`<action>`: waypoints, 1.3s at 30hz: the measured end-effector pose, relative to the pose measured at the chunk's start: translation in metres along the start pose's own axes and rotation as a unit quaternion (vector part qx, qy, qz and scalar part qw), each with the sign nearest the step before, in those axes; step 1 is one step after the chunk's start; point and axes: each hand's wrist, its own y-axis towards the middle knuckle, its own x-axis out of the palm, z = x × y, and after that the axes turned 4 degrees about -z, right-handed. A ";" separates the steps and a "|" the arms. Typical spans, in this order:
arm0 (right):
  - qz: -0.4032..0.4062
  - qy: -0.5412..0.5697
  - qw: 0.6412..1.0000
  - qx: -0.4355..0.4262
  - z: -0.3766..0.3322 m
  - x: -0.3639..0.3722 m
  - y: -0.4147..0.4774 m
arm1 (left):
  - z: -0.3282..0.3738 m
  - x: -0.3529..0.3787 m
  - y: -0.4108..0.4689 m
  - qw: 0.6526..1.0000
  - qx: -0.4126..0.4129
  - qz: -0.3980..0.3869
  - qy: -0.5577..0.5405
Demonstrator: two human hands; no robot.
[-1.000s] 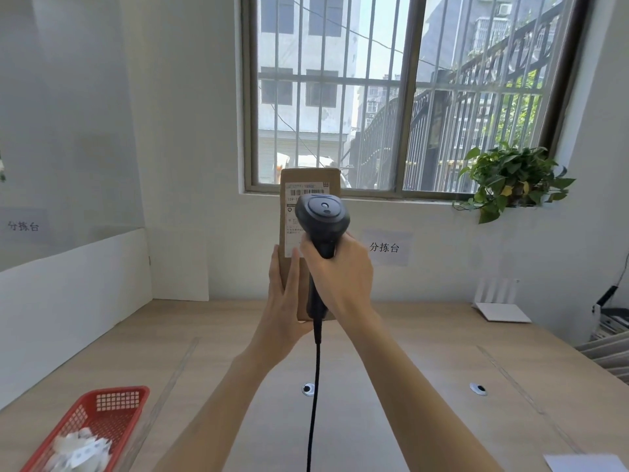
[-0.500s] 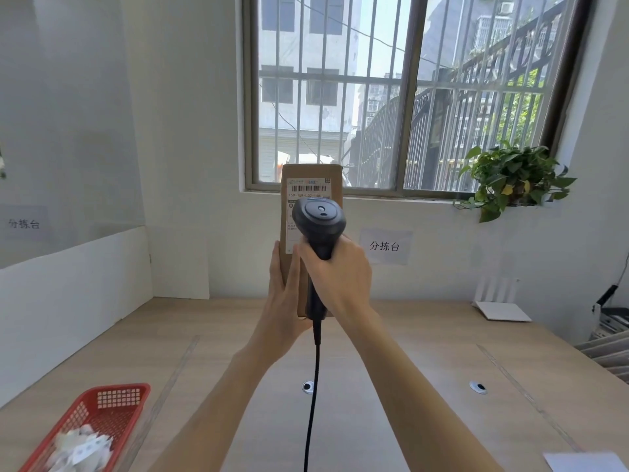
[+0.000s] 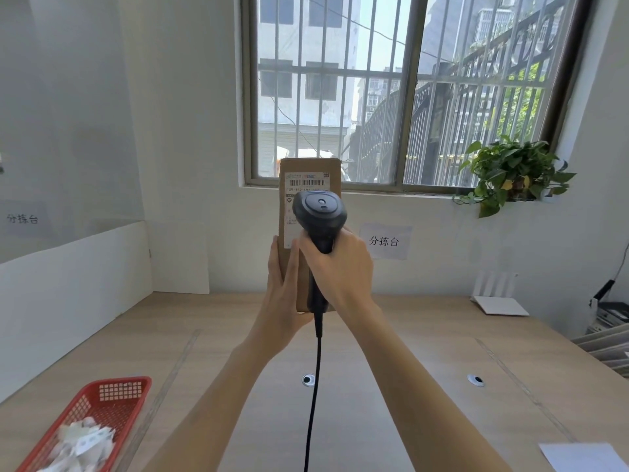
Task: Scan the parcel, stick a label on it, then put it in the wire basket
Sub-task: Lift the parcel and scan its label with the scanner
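Both hands are being held up high over the table. By the left hand, the tall brown parcel is being gripped upright around its lower part. By the right hand, closed tight, the black scanner is being kept pointed at the parcel's label. Since a moment ago the scanner is being lowered a little, so more of the barcode is being shown. Scanning is likely being done now; no new label is being stuck on yet.
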 end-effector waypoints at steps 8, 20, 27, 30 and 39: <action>-0.005 -0.017 1.000 0.008 -0.003 -0.003 -0.002 | 0.003 -0.003 -0.003 1.000 0.000 -0.009 -0.015; 0.017 0.005 1.000 0.010 0.006 -0.002 -0.004 | -0.001 -0.005 -0.012 1.000 0.008 -0.004 -0.025; 0.010 0.008 0.998 0.057 0.037 0.009 -0.014 | -0.014 0.003 -0.036 0.999 -0.023 -0.026 -0.023; -0.004 0.001 0.997 0.077 0.058 0.018 -0.022 | -0.023 0.009 -0.049 0.997 -0.050 -0.041 -0.031; -0.058 -0.007 0.981 0.184 0.132 0.055 -0.073 | -0.054 0.039 -0.109 0.986 -0.122 -0.105 -0.035</action>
